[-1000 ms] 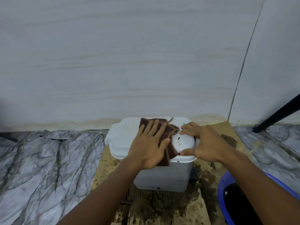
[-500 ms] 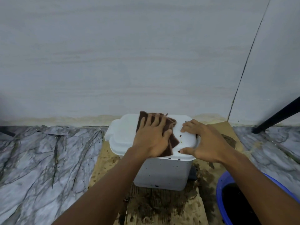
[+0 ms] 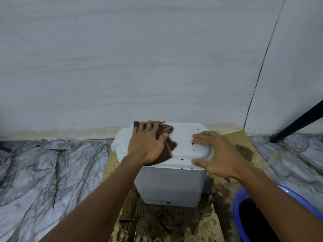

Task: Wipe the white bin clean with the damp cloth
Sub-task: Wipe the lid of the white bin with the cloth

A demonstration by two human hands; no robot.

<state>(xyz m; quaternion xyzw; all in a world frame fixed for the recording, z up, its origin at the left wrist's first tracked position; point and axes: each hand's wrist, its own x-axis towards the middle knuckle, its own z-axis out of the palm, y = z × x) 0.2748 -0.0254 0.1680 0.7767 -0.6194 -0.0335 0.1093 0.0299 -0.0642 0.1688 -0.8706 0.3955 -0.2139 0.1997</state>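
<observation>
Pressing the cloth (image 3: 168, 137) flat on the left half of the lid of white bin (image 3: 171, 186), by the wall (image 3: 157, 67), with straight-fingered left hand (image 3: 146, 145). Seemingly clasping the lid's right end with bent right hand (image 3: 220, 154). Next: wiping rightward along long axis, toward specks (image 3: 182, 159).

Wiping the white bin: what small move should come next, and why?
Probably slide the left hand and brown cloth rightward across the lid of the white plastic bin: dark specks dot it near the right hand, which grips that end.
</observation>
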